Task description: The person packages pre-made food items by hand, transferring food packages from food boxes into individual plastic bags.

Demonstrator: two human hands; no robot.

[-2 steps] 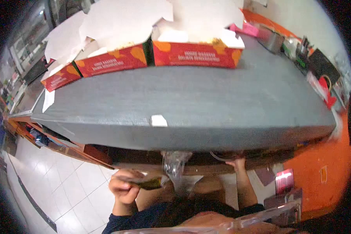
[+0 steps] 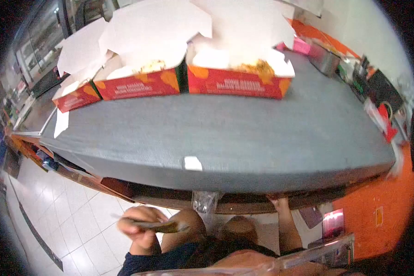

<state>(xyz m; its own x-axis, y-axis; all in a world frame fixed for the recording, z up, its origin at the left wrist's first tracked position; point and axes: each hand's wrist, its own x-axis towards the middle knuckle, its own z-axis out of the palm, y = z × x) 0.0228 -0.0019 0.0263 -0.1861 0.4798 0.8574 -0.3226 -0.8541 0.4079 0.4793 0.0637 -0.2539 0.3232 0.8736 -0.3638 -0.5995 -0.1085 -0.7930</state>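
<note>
Low in the view, my left hand (image 2: 140, 225) is closed around a small flat packet (image 2: 169, 227), greenish-brown and seen nearly edge-on; blur hides its print. My right hand (image 2: 278, 200) reaches in under the front edge of the grey-covered table (image 2: 170, 126), at the dark shelf opening (image 2: 244, 198). Its fingers are mostly hidden there, so any object in them does not show. A clear plastic bag (image 2: 205, 201) hangs from the shelf between my hands.
Red food boxes with raised white lids stand along the table's back: a right box (image 2: 237, 83), a middle box (image 2: 138, 86) and a left box (image 2: 78, 97). A white scrap (image 2: 192, 163) lies at the front edge. Orange panel (image 2: 372, 207) at right.
The view has shifted, so the table and boxes sit lower. My right hand's fingers and a round rim beside them have gone out of sight under the edge. The packet is turned more edge-on.
</note>
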